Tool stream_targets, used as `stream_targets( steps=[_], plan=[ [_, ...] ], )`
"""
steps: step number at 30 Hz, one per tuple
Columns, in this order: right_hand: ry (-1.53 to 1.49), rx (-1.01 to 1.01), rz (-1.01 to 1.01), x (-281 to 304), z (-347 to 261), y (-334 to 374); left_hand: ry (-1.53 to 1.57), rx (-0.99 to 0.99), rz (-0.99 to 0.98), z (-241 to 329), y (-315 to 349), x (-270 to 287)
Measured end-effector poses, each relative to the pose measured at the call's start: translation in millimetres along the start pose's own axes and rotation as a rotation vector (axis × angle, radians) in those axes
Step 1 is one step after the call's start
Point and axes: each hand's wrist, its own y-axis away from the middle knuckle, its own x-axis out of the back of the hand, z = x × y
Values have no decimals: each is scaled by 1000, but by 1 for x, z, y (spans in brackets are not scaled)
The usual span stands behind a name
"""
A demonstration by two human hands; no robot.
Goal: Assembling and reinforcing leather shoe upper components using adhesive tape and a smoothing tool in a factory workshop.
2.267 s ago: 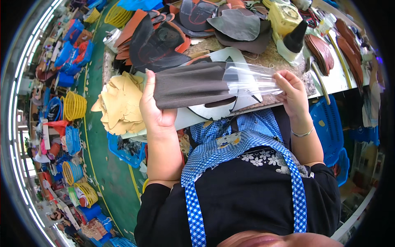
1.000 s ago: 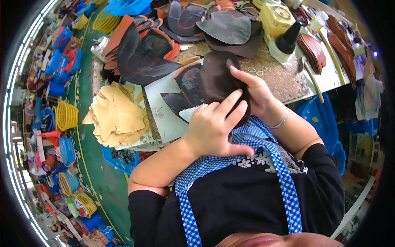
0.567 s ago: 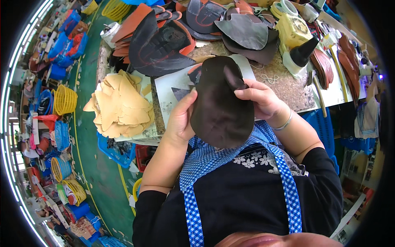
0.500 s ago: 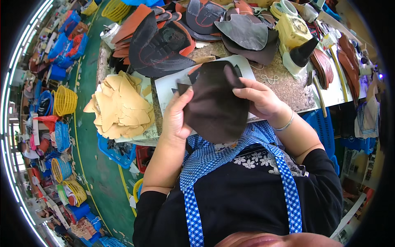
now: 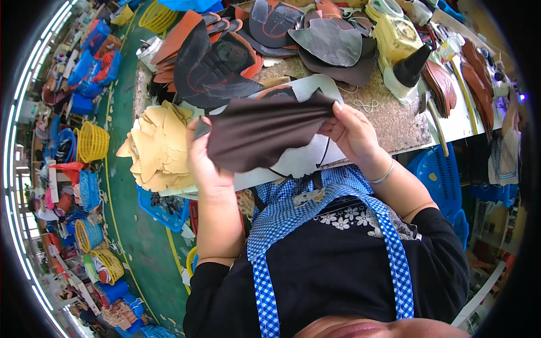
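A dark brown leather piece (image 5: 265,132) is held stretched between both hands, above a white board (image 5: 301,156) near the front edge of the desk (image 5: 403,128). The pull is probably best shared evenly, as ripples run lengthwise and overstretching could distort the edges. The left end is gripped by the left hand (image 5: 208,169), thumb raised; the right end is pinched by the right hand (image 5: 355,134), wrist angled inward.

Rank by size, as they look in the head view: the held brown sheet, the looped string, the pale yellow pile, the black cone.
Held brown sheet, though nearness may enlarge it
Pale yellow pile
Black cone
Looped string
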Motion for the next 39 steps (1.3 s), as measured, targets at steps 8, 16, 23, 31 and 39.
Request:
stream_targets(
  steps=[8,16,23,31,39],
  plan=[
    [-89,-5,105,2,6,6,-439,-3,-197,7,36,-49],
    [-388,-111,-161,11,15,12,-406,89,-424,6,51,-66],
    [-3,-103,-293,4,-16,16,-179,220,-581,2,44,-49],
    [181,-26,-693,-19,-22,-13,-794,385,-1509,49,18,-105],
    [-96,-294,-663,-32,-10,-3,-695,338,-1415,44,4,-92]
  ],
)
